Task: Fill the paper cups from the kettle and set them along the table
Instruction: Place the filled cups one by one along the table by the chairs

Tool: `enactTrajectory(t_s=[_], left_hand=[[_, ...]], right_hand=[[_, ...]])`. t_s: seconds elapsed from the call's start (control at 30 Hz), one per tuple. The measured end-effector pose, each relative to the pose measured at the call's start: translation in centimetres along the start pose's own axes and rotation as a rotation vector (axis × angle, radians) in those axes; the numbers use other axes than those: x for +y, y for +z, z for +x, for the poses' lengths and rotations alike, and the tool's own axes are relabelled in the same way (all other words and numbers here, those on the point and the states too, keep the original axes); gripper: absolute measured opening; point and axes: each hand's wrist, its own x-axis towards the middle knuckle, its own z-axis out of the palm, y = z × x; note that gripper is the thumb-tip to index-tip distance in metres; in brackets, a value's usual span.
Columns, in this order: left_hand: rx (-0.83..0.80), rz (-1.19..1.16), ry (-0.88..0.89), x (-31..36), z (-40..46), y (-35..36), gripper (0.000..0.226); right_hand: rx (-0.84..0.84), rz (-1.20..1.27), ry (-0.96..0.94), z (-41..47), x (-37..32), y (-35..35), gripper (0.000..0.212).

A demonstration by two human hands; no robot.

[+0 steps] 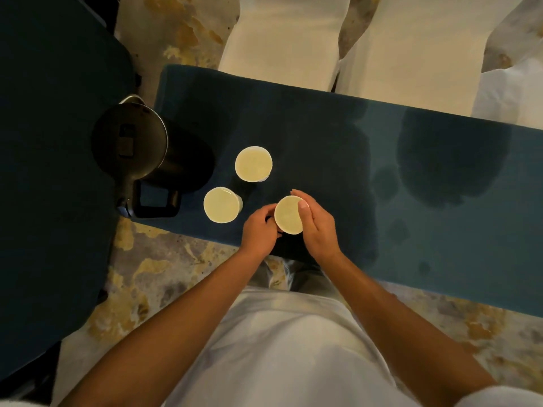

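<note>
Paper cup [288, 215] sits near the blue table's [323, 127] front edge, cupped between my left hand [260, 230] and right hand [316, 224], two more cups [253, 163] [221, 204] and the kettle [138, 148] standing to its left.

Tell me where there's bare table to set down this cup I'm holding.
Free: the long stretch of table right of your right hand, though dark wet-looking patches mark it. Crowded: the left end, where the kettle and two other cups cluster.
</note>
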Motion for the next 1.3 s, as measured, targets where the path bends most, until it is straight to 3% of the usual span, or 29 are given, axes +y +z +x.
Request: enactTrajectory(t_s=[0.23, 0.37, 0.6, 0.73, 1.0, 1.3], left_hand=[[0.004, 0.09, 0.016, 0.1, 0.5, 0.3, 0.03], [-0.007, 0.033, -0.008, 0.6, 0.2, 0.6, 0.019], [-0.127, -0.384, -0.409, 4.5, -0.5, 1.7, 0.017], [-0.228, -0.493, -0.38, 6.6, -1.1, 1.9, 0.015], [-0.281, -0.504, -0.235, 12.8, -1.0, 1.9, 0.014], [-0.296, -0.397, -0.144, 19.8, 2.0, -0.7, 0.026]], right_hand=[[0.04, -0.037, -0.023, 0.3, -0.6, 0.1, 0.039], [0.055, -0.051, -0.012, 0.2, -1.1, -0.4, 0.036], [0.088, -0.084, -0.07, -0.7, -3.5, -3.3, 0.036], [0.102, -0.042, -0.068, -0.6, -5.4, -4.8, 0.033], [0.123, -0.004, -0.2, 2.2, -9.5, -8.2, 0.038], [0.153, 0.018, -0.253, 7.4, -13.8, -8.5, 0.035]])
